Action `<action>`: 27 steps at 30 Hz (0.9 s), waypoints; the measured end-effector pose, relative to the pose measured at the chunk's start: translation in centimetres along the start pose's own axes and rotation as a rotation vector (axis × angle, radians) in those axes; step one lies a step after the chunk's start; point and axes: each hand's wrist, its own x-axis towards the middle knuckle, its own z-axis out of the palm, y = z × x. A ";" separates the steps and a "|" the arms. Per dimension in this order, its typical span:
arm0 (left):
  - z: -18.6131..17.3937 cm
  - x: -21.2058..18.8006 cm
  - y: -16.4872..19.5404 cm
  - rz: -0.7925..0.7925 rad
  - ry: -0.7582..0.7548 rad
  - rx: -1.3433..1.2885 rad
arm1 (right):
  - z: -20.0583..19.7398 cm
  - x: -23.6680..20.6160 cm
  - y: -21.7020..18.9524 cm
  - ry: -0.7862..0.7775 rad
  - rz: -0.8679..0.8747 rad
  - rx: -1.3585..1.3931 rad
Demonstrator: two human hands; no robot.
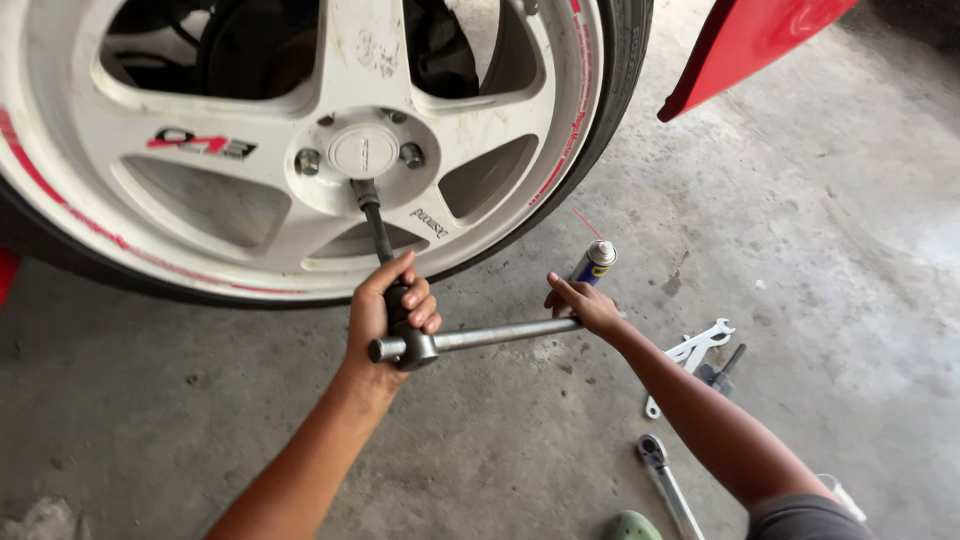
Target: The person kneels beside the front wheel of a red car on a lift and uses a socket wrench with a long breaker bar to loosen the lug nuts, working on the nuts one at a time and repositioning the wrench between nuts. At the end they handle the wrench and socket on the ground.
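Right now the left hand (pixel 390 305) is wrapped tight around the black extension bar (pixel 379 228) just where it meets the head of the breaker bar (pixel 480 338), while the right hand (pixel 583 305) is closed over the far end of that long steel handle, fingers pressing down on it. The socket end of the extension sits on the lowest lug nut (pixel 362 190) of the white five-spoke wheel (pixel 300 150), just below the centre cap (pixel 362 152); two other nuts show to either side of the cap. From where I stand, the thing that matters most is keeping the extension square to the nut: it leans a little down and toward the person, and any wobble could let the socket slip and round the nut, so I would say the left hand does well to brace near the joint and push inward toward the wheel. The right hand, I judge, gets the best leverage staying at the very tip of the handle, pushing steadily rather than jerking. A spray can (pixel 593 264) with a thin red straw stands on the concrete floor (pixel 800 200) just behind the right hand, near enough to be knocked. Two spanners (pixel 690 352) and a ratchet (pixel 662 478) lie further right on the floor.
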 end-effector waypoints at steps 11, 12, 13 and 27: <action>0.2 0.0 -0.2 0.019 0.027 0.029 | -8.0 0.8 -3.3 0.145 -0.345 0.062; 0.2 -0.1 -0.1 0.010 0.027 0.022 | -5.5 0.6 -2.6 0.062 -0.275 0.053; 0.2 -0.1 0.0 0.005 0.049 0.039 | -2.3 0.4 -2.0 0.008 -0.102 -0.028; 0.1 0.0 0.8 -0.030 0.025 0.094 | 3.0 -1.7 -0.3 0.039 -0.096 -0.035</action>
